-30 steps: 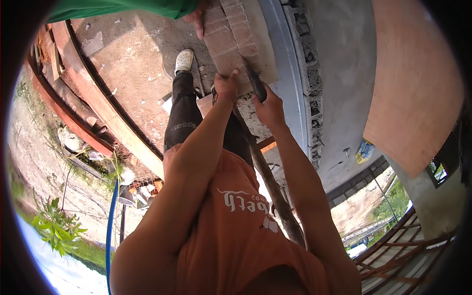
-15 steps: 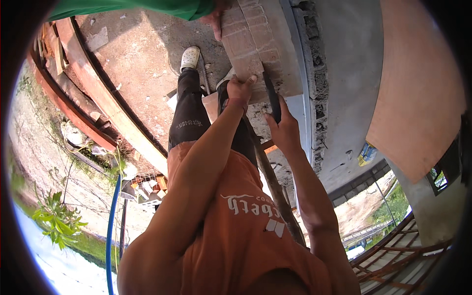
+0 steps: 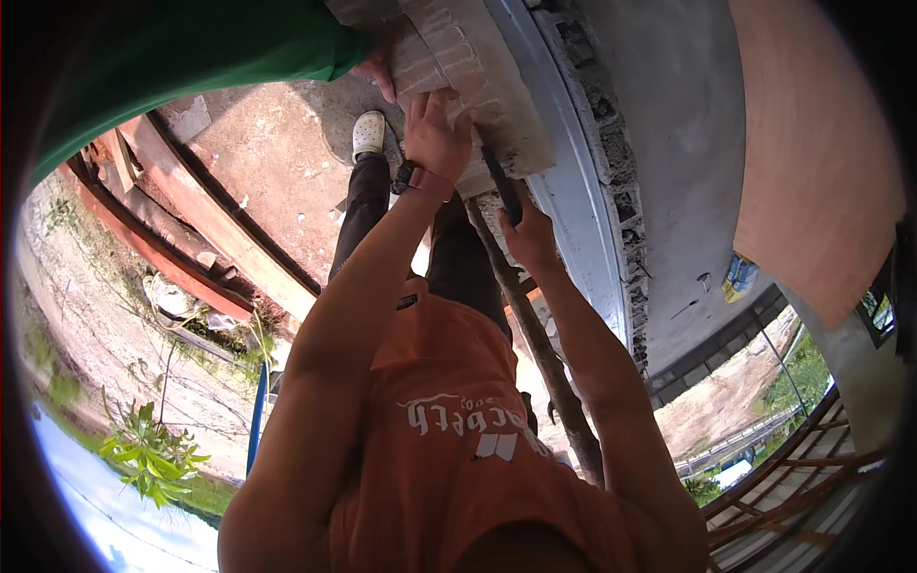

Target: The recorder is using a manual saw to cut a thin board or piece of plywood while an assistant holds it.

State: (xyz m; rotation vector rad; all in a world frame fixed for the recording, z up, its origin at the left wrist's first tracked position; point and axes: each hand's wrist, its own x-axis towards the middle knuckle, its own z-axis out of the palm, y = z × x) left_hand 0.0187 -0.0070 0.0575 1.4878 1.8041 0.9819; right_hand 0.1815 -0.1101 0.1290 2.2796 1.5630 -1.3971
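Note:
My left hand (image 3: 437,138) lies on a greyish-brown board (image 3: 521,124), its fingers stretched toward the far side. My right hand (image 3: 528,237) is closed round the near end of a long black blade-like tool (image 3: 501,181). The tool's tip points away from me over the board, in line with a dark slit or line; its exact kind is not clear. Just beyond my left fingers, another person's hand (image 3: 378,73) rests at the board's left edge, below a green sleeve (image 3: 220,48).
A rough wooden pole (image 3: 549,372) slants beside my right forearm. To the right run a pale blue-grey metal channel (image 3: 573,201) and a broken block edge (image 3: 621,181). Long planks (image 3: 210,205) lie at left, near a pale clog (image 3: 369,134) on a foot.
My left hand has gone from gripping near the board's near edge to lying farther over it with fingers extended. The green sleeve now fills more of the upper left.

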